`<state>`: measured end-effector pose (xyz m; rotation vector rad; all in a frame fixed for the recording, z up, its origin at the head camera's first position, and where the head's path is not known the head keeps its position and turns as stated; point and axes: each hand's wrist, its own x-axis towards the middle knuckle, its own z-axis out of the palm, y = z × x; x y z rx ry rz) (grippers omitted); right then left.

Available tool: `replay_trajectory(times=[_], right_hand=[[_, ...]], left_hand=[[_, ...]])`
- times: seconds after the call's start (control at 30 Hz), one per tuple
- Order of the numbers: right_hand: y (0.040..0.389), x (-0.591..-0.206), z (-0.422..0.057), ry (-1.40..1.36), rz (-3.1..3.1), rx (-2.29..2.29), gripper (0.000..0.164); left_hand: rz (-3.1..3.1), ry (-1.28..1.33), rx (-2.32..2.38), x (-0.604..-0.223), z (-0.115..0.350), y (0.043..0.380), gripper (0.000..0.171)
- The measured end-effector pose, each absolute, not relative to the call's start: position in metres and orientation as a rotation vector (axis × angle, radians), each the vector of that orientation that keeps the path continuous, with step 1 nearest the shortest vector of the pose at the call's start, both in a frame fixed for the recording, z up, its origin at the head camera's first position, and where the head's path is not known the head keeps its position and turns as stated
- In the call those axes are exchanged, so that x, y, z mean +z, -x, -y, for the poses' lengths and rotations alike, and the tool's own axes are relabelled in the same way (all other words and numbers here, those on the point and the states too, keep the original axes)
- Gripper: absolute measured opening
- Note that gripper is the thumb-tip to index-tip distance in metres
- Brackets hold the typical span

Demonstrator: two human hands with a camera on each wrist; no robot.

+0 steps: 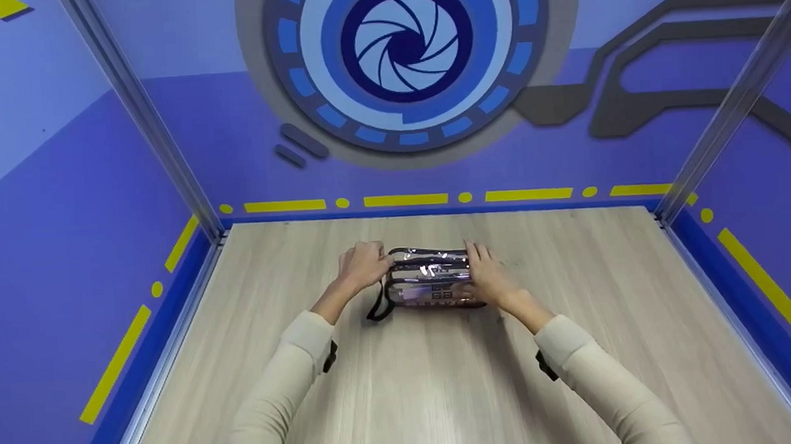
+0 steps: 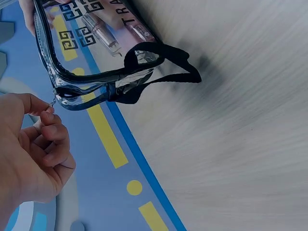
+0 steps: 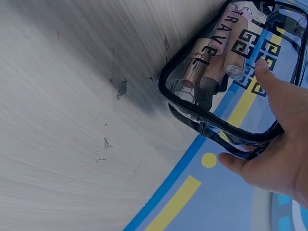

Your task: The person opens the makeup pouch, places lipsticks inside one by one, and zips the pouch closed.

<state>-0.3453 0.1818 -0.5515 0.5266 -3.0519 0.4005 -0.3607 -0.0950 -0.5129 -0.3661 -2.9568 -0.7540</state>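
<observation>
A clear travel pouch (image 1: pixel 430 281) with black piping and "TRAVEL" printed on its front stands on the table between both hands. Inside it lie several small cosmetic tubes (image 3: pixel 224 45), seen through the plastic. My left hand (image 2: pixel 38 144) pinches the zipper pull (image 2: pixel 53 102) at the pouch's upper left corner between thumb and forefinger, its other fingers curled. A black strap loop (image 2: pixel 185 62) hangs from that same end. My right hand (image 3: pixel 284 130) grips the opposite end, thumb on the printed front and fingers round the side.
The light wood-grain table (image 1: pixel 413 392) extends around the pouch. Blue and purple printed panels (image 1: pixel 212 137) stand at the back and both sides, with metal posts (image 1: pixel 149 120) at the corners.
</observation>
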Motion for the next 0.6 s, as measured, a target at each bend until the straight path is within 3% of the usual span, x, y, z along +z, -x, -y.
replay_trajectory(times=[0.6], right_hand=[[0.346,-0.547,-0.182,-0.508,3.102,0.403,0.110]], left_hand=[[2.961,0.189,-1.062,-0.544,0.117,0.371,0.030]])
